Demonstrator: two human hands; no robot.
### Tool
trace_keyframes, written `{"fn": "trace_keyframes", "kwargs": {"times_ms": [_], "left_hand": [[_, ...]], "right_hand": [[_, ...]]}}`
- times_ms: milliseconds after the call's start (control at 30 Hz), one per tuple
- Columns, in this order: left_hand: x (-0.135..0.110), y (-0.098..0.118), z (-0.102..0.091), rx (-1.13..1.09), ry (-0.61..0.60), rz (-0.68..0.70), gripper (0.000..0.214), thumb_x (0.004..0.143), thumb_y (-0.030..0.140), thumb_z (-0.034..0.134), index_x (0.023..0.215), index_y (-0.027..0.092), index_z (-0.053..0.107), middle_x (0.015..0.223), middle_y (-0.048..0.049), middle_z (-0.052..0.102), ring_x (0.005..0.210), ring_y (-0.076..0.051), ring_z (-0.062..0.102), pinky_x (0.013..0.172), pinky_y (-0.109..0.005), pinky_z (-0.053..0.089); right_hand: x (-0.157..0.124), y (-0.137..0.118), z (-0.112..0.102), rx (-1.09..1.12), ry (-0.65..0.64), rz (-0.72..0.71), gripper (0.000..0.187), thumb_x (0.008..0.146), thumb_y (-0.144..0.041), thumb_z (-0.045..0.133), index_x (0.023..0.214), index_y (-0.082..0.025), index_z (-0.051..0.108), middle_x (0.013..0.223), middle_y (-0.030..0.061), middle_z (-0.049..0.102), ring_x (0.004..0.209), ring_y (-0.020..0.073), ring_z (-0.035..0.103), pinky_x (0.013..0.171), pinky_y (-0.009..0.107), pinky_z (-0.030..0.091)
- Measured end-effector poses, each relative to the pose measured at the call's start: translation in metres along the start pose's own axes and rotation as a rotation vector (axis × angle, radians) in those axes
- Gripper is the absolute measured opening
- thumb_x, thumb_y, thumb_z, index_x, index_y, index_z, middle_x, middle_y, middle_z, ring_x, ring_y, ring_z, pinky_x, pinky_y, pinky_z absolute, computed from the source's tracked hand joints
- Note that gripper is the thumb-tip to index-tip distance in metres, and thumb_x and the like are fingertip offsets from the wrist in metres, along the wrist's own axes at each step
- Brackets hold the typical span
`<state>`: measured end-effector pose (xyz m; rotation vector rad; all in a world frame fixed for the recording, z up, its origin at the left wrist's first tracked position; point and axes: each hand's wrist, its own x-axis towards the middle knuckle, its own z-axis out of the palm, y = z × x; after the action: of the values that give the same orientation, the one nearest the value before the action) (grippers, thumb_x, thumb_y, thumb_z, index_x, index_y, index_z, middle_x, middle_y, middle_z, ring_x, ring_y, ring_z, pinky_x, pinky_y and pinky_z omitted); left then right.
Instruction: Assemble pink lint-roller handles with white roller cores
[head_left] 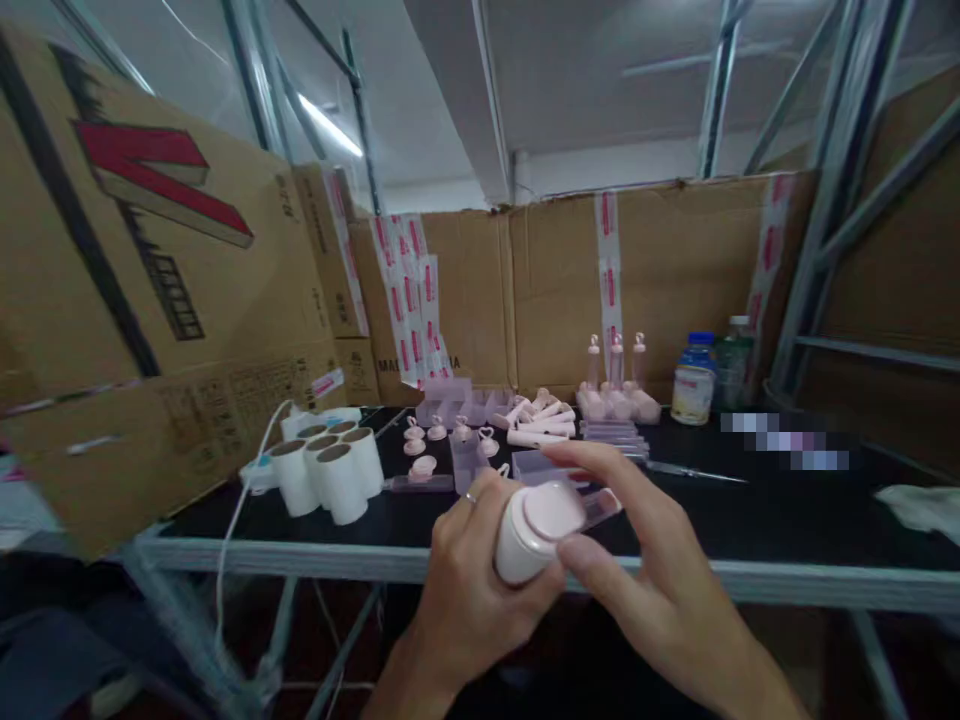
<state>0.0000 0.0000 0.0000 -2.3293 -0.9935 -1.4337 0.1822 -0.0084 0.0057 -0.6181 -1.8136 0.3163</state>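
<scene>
- Head view: a white container sits in the left hand, in front of the front edge of the black tabletop.
- Its smooth pink end face points up and slightly to the right, towards the camera; the body is foreshortened, its long axis seemingly running down and leftward from that face into the palm.
- A clear pinkish piece sticks out to the right just beyond the face; whether it joins the container cannot be told.
- The left fingers close around the white body, with the thumb along its lower right side, leaving the pink face uncovered.
- The right hand has its thumb and forefinger spread wide: the thumb tip at the face's lower right edge, touching or nearly so, the forefinger arching beyond the clear piece, which shows between them.
</scene>
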Motion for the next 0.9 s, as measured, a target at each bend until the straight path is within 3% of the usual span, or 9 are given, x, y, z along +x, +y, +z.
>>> {"fn": "trace_keyframes", "kwargs": {"times_ms": [167,333,567,767,900], "left_hand": [[-0.002,0.001,-0.004,0.071,-0.01,0.156,0.019,0.097,0.037,0.062,0.102,0.02,0.054,0.089,-0.0042,0.065,0.084,-0.022,0.068,0.073,-0.032,0.053],[-0.002,-0.006,-0.008,0.174,-0.048,0.22,0.015,0.095,0.03,0.062,0.1,0.02,0.052,0.089,-0.0058,0.065,0.084,-0.024,0.068,0.07,-0.033,0.053],[0.0,-0.001,-0.006,0.186,-0.031,0.201,0.011,0.096,0.029,0.058,0.096,0.02,0.051,0.086,-0.0056,0.063,0.082,-0.023,0.067,0.062,-0.031,0.047],[-0.001,0.006,-0.006,0.209,0.027,0.177,0.014,0.092,0.026,0.067,0.095,0.02,0.054,0.079,-0.0013,0.054,0.07,-0.02,0.058,0.058,-0.029,0.042],[-0.002,0.003,-0.006,0.134,0.095,0.151,0.02,0.089,0.025,0.073,0.097,0.02,0.055,0.082,-0.0011,0.057,0.072,-0.019,0.059,0.064,-0.029,0.046]], "right_hand": [[0.003,0.006,0.003,0.066,-0.236,0.038,0.035,0.106,-0.041,0.053,0.138,-0.025,0.058,0.131,0.0023,0.07,0.117,0.0172,0.067,0.1,0.026,0.049],[0.004,0.009,0.002,-0.004,-0.296,-0.002,0.032,0.107,-0.038,0.048,0.13,-0.019,0.06,0.115,0.0071,0.071,0.103,0.0201,0.07,0.092,0.031,0.053],[0.002,0.006,0.007,-0.164,-0.184,-0.094,0.029,0.108,-0.03,0.041,0.126,-0.016,0.059,0.109,0.0078,0.073,0.094,0.0198,0.072,0.08,0.03,0.052],[0.002,-0.003,0.013,-0.109,0.006,-0.011,0.021,0.108,-0.028,0.043,0.106,-0.018,0.062,0.091,0.002,0.069,0.077,0.013,0.067,0.071,0.025,0.047],[0.003,-0.005,0.013,-0.067,0.052,0.015,0.02,0.107,-0.032,0.048,0.109,-0.018,0.063,0.095,0.0011,0.069,0.081,0.0115,0.066,0.073,0.022,0.046]]}}
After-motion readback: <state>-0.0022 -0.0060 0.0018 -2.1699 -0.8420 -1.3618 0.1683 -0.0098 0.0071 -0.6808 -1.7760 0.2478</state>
